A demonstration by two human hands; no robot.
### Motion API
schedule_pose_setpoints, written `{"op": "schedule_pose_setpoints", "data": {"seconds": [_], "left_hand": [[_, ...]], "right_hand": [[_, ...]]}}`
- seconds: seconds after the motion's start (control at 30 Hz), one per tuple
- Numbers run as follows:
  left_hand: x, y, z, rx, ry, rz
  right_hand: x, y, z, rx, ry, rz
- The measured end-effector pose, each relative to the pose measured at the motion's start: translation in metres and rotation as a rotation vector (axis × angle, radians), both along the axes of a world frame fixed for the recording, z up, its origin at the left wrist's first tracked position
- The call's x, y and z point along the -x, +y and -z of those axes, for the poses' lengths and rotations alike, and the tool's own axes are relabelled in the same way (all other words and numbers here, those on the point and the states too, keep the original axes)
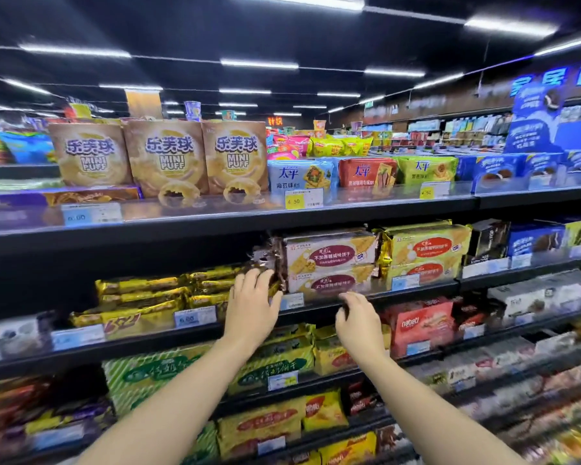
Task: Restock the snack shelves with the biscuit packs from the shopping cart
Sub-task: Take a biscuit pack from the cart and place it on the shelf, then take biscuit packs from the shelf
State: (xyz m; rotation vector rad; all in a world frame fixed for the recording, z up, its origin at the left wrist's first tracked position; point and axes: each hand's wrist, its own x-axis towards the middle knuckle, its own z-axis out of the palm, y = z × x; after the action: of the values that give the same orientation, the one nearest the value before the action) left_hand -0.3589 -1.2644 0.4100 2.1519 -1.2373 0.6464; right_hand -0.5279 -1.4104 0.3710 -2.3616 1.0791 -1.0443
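Note:
On the second shelf [349,302] stand two stacked brown-ended biscuit packs [329,260] with cream and maroon labels. My left hand [252,303] reaches up to the crinkled left ends of these packs, its fingers against the wrapper. My right hand [358,318] hovers just below the shelf edge under the packs, fingers loosely curled, holding nothing. To the right lie two gold-wrapped packs [423,253] of the same kind. The shopping cart is out of view.
Gold bar packs [155,293] fill the shelf to the left of my left hand. Mini puff bags [168,159] and cracker packs [299,177] line the top shelf. Red wafer packs [420,325] and green packs [279,357] sit on lower shelves.

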Motion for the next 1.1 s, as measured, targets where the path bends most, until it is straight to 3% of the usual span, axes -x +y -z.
{"op": "schedule_pose_setpoints", "data": {"seconds": [0.1, 0.2, 0.37, 0.5, 0.83, 1.1], "left_hand": [[0.015, 0.037, 0.033, -0.001, -0.047, 0.039], [0.029, 0.081, 0.076, -0.171, -0.040, 0.018], [0.029, 0.174, 0.131, -0.511, 0.068, -0.163], [0.014, 0.259, 0.163, -0.657, 0.213, -0.343], [-0.024, 0.490, 0.209, -0.701, 0.486, -0.739], [-0.085, 0.736, 0.221, -0.616, 0.661, -1.009]], "right_hand": [[-0.001, 0.027, 0.023, 0.027, 0.096, -0.109], [-0.005, 0.061, 0.055, 0.065, 0.228, -0.249], [-0.026, 0.128, 0.096, 0.169, 0.456, -0.478], [-0.060, 0.189, 0.119, 0.193, 0.604, -0.664], [-0.180, 0.397, 0.161, 0.218, 0.817, -0.979], [-0.317, 0.654, 0.166, 0.423, 0.919, -1.261]]}}
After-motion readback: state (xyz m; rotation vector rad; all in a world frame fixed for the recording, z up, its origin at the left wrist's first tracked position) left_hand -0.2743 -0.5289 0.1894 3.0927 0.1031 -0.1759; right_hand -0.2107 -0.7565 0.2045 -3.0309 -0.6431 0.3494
